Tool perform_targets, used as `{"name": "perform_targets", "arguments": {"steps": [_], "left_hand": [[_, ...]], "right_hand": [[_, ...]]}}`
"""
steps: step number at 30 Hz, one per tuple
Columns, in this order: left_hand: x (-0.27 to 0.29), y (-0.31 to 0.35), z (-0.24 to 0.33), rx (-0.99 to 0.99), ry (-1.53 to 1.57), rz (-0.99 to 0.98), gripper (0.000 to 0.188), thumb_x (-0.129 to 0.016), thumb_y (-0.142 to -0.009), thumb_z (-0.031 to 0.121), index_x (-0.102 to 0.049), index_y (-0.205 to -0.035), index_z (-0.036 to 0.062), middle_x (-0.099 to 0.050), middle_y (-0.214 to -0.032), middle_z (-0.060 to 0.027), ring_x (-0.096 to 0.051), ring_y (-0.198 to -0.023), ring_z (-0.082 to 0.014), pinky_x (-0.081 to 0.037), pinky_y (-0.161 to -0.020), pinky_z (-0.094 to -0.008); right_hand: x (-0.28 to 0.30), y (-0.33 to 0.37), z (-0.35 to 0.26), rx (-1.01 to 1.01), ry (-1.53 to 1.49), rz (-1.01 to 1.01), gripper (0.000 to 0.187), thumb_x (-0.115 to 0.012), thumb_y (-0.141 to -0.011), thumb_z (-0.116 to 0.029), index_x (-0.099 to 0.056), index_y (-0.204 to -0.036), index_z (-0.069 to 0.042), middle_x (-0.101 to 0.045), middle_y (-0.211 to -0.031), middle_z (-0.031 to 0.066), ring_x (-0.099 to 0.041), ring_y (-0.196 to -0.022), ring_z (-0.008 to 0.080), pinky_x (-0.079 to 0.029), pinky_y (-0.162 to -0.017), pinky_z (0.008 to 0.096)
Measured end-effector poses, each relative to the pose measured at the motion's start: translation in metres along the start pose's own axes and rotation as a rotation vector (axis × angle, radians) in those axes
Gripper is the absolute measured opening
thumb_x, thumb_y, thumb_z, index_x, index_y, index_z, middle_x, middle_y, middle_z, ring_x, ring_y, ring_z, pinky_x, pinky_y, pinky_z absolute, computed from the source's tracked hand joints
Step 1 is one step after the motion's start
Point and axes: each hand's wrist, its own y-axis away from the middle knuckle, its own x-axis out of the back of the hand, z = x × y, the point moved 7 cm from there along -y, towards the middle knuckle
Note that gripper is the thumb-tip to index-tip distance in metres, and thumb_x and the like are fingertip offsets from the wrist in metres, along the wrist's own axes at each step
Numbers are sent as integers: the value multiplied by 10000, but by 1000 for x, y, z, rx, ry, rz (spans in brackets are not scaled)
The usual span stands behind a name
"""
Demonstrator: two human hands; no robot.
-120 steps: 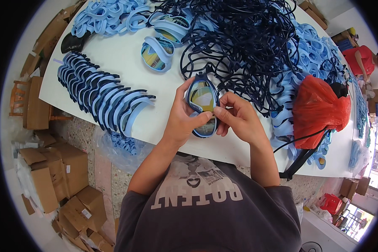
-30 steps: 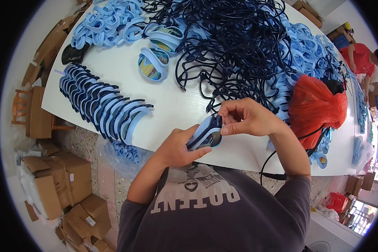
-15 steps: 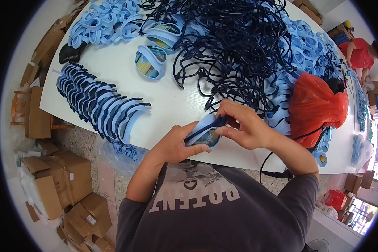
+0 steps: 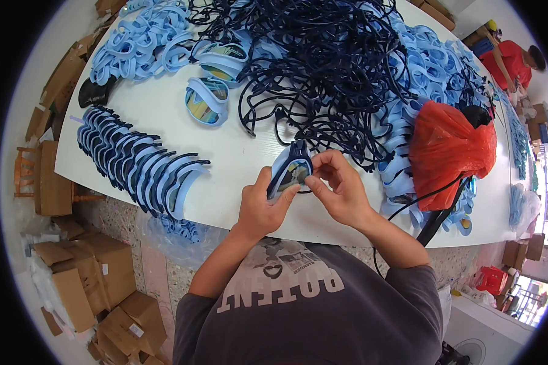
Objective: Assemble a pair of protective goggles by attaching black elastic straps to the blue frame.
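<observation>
Close to the table's near edge, my left hand (image 4: 262, 205) grips a pair of swim goggles (image 4: 294, 173). They have a light blue soft body, a dark navy frame and shiny lenses, and are tilted up with one end pointing away from me. My left thumb presses along the lens side. At their right edge, my right hand (image 4: 342, 193) pinches the goggles between thumb and bent fingers; the fingertips are partly hidden. A tangled heap of navy goggle frames (image 4: 323, 67) lies just beyond my hands.
A row of stacked goggles (image 4: 137, 158) curves along the left. Two loose goggle pieces (image 4: 206, 101) lie ahead. Light blue goggle bodies (image 4: 146, 42) are piled far left, more at right. A red plastic bag (image 4: 450, 152) stands right on the white table (image 4: 237, 176). A co-worker (image 4: 510, 64) is far right.
The goggles have turned in my hands, from slanting rightward to pointing away, showing the navy frame. My right hand has shifted from their far end to the right edge.
</observation>
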Motion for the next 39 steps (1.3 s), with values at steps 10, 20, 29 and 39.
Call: {"name": "perform_targets", "arguments": {"steps": [10, 20, 29, 39], "left_hand": [[1, -8, -11, -96, -307, 101, 280, -707, -783, 164, -540, -880, -38, -569, -698, -184, -571, -603, -365, -440, -530, -410], [-3, -4, -42, 214, 427, -122, 452, -606, -880, 253, -462, -1211, -18, -510, -1238, -174, -511, -1127, -281, -359, -1013, -401], [-4, -24, -31, 151, 1060, 150, 524, -510, -905, 205, -333, -1361, 20, -394, -1378, -196, -398, -1269, -298, -298, -1070, -427], [-3, -17, -5, 444, 1220, -70, 539, -586, -797, 104, -409, -1267, -92, -450, -1323, -245, -471, -1211, -328, -338, -1049, -431]], "right_hand": [[-3, -8, 36, 4, -47, 185, 222, -562, -834, 44, -481, -1032, -14, -509, -934, 53, -522, -850, 102, -457, -722, 245], [13, -22, 27, 133, -953, 309, 231, -564, -914, -122, -449, -1095, -36, -545, -1063, 62, -560, -983, 157, -487, -860, 343], [-61, 23, 46, -583, -939, -184, 154, -575, -913, -197, -561, -940, -46, -592, -925, 59, -584, -897, 146, -492, -791, 308], [-6, -23, -49, 24, 344, -260, 164, -655, -808, -65, -608, -951, 0, -609, -877, 83, -593, -751, 157, -481, -668, 281]]}}
